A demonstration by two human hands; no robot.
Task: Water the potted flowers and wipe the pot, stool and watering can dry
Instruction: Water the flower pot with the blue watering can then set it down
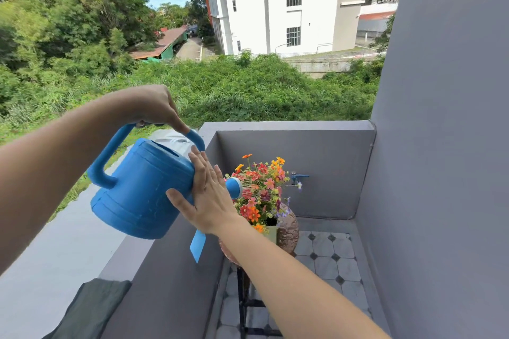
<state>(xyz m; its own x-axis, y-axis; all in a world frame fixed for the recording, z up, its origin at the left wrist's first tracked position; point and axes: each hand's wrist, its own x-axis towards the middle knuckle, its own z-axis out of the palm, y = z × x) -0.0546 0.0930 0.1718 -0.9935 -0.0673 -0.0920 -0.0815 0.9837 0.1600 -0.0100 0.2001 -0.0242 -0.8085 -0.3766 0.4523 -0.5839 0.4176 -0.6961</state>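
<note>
A blue plastic watering can (140, 190) is tilted to the right, and thin streams of water leave its rose (234, 187) onto the flowers (261, 190). My left hand (153, 104) is shut on the can's top handle. My right hand (208, 198) lies flat with spread fingers against the can's front side, near the spout. The orange, red and pink flowers stand in a brownish pot (287, 231), partly hidden by my right forearm. The pot rests on a dark-framed stool (243, 300), mostly hidden.
A grey balcony parapet (289, 126) encloses the corner, with a blue tap (298, 177) on its back wall. A dark green cloth (93, 308) lies on the ledge at lower left. The floor (330, 253) is tiled. A tall grey wall (440, 146) stands at right.
</note>
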